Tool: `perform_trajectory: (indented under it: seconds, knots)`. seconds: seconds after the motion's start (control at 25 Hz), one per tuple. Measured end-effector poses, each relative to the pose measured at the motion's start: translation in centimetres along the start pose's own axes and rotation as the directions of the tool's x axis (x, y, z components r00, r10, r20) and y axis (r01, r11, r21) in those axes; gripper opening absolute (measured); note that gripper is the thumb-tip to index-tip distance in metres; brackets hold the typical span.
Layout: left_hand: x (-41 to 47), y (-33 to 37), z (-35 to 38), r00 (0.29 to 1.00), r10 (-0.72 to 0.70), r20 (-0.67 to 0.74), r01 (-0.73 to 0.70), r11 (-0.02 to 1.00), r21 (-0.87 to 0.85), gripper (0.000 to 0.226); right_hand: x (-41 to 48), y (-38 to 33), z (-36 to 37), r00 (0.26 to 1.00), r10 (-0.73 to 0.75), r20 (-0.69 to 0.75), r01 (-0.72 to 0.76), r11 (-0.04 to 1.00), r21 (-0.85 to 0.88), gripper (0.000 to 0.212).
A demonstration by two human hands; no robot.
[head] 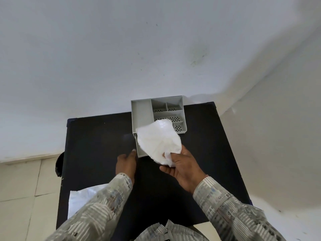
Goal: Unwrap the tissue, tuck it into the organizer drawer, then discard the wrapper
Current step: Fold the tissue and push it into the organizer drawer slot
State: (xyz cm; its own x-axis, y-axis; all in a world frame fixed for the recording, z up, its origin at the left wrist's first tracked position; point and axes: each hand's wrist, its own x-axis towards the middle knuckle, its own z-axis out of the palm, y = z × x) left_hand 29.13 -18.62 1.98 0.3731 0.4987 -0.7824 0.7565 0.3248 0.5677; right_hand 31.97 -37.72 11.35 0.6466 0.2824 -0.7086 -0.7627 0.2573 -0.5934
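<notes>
A grey organizer (141,113) with several top compartments stands at the back of a black table (97,141). Its drawer (140,151) is pulled out toward me. My right hand (182,168) holds a crumpled white tissue (159,141) above the open drawer, hiding most of it. My left hand (126,163) rests beside the drawer's front left corner, fingertips at its edge, holding nothing. A clear plastic wrapper (81,199) lies on the table's near left edge, partly under my left sleeve.
A white wall rises right behind the table. Tiled floor shows on the left, with a dark round object (59,165) beside the table's left edge. The black table surface shows around the organizer on both sides.
</notes>
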Motion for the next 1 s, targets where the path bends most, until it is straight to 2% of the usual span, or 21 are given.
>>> perform_trajectory:
  seconds: [0.04, 0.12, 0.16, 0.2, 0.28, 0.36, 0.44, 0.52, 0.6, 0.68, 0.76, 0.8, 0.88, 1.0]
  knots:
    - [-2.0, 0.3, -0.4, 0.997, 0.048, 0.053, -0.043, 0.996, -0.080, 0.067, 0.2, 0.2, 0.0, 1.000, 0.002, -0.001, -0.002, 1.000, 0.007, 0.046]
    - [-6.1, 1.2, -1.0, 0.940, 0.096, 0.326, -0.003, 0.962, -0.275, 0.058, 0.3, 0.6, 0.7, 1.000, -0.006, -0.007, 0.006, 1.000, -0.018, 0.042]
    - [-7.4, 1.7, -1.3, 0.905, 0.134, 0.405, -0.021, 0.962, -0.272, 0.046, 0.5, 0.8, 1.0, 0.999, -0.032, -0.016, 0.030, 0.994, -0.107, 0.038]
    - [-8.0, 1.8, -1.4, 0.884, 0.156, 0.440, -0.061, 0.973, -0.221, 0.032, 0.6, 1.1, 1.2, 0.997, -0.071, -0.034, 0.059, 0.961, -0.268, 0.034]
    - [-7.6, 1.4, -1.9, 0.912, 0.147, 0.383, -0.134, 0.989, -0.060, 0.033, 1.0, 1.5, 1.3, 0.992, -0.111, -0.060, 0.063, 0.845, -0.531, 0.024]
    - [-6.8, 1.1, -2.5, 0.934, 0.094, 0.345, -0.122, 0.991, 0.061, 0.037, 1.7, 2.0, 0.6, 0.994, -0.068, -0.089, -0.002, 0.789, -0.614, 0.022]
    - [-6.1, 0.9, -3.0, 0.938, 0.089, 0.334, -0.157, 0.971, 0.183, 0.041, 2.6, 2.6, -0.3, 0.993, -0.079, -0.093, -0.016, 0.667, -0.745, 0.025]
    - [-5.6, 0.6, -3.1, 0.937, 0.176, 0.302, -0.279, 0.897, 0.343, 0.053, 3.4, 2.9, -0.9, 0.990, -0.135, -0.036, 0.040, 0.524, -0.851, 0.030]
    - [-5.1, 0.5, -2.6, 0.900, 0.320, 0.297, -0.432, 0.755, 0.494, 0.074, 4.4, 3.1, -0.8, 0.979, -0.200, 0.042, 0.120, 0.398, -0.910, 0.043]
    - [-4.7, 0.8, -1.8, 0.852, 0.435, 0.290, -0.522, 0.674, 0.523, 0.087, 5.7, 3.3, -0.4, 0.960, -0.255, 0.113, 0.176, 0.241, -0.954, 0.053]
    - [-4.0, 0.8, -0.9, 0.832, 0.474, 0.289, -0.550, 0.636, 0.541, 0.090, 6.8, 3.4, 0.0, 0.957, -0.248, 0.148, 0.182, 0.120, -0.976, 0.060]
    - [-3.8, 0.8, -0.5, 0.834, 0.462, 0.300, -0.545, 0.611, 0.574, 0.088, 7.2, 3.4, 0.2, 0.961, -0.235, 0.149, 0.172, 0.081, -0.982, 0.062]
    - [-2.9, 0.6, 0.0, 0.856, 0.414, 0.309, -0.508, 0.568, 0.647, 0.078, 8.0, 3.5, 0.3, 0.967, -0.216, 0.133, 0.150, 0.066, -0.986, 0.063]
    - [-1.6, 1.2, 0.4, 0.889, 0.360, 0.284, -0.454, 0.599, 0.660, 0.066, 9.6, 3.4, 0.3, 0.967, -0.231, 0.103, 0.127, 0.090, -0.988, 0.065]
